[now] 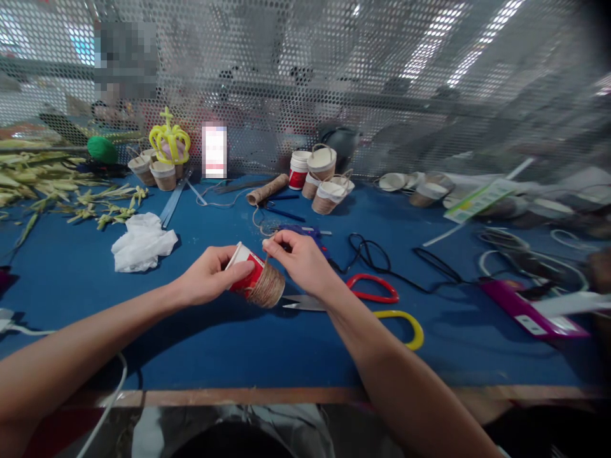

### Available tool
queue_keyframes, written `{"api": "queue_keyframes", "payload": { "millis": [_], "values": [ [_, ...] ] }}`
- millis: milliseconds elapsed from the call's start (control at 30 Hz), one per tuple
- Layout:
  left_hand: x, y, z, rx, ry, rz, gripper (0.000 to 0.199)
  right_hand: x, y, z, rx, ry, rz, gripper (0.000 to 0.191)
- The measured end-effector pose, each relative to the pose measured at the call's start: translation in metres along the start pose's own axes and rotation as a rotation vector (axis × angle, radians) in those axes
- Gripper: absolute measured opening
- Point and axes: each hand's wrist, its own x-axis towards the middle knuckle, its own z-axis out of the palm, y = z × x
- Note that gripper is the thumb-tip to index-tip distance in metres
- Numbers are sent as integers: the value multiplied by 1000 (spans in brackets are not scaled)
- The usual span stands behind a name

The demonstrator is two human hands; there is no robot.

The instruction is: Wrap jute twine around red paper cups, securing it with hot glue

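My left hand [214, 273] grips a red and white paper cup [242, 262] by its rim end, tilted on its side. Brown twine [268, 287] is wound around the cup's lower part. Between the thumb and fingers of my right hand [296, 254] is pinched a strand of that twine, just above the wound part. The strand runs back toward a twine roll [268, 189] on the table. Partly under my right forearm lie scissors [305, 303] with one red and one yellow handle loop. Behind my right hand is a blue glue gun [303, 233], partly hidden.
Several twine-wrapped cups [329, 194] stand at the back, beside a stack of red and white cups [299, 170]. At left are a crumpled white bag [143, 243], dried husks [42, 168] and a yellow crown-shaped piece [169, 141]. A purple power strip [529, 312] and cables lie right.
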Motion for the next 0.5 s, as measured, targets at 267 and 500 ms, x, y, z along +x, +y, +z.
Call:
{"api": "queue_keyframes", "payload": {
  "millis": [267,500],
  "values": [
    [0,1,1,4,24,24,18,-1,-1,2,-3,-66,18,24],
    [-3,0,0,9,30,18,18,-2,0,3,9,-93,13,23]
  ]
}}
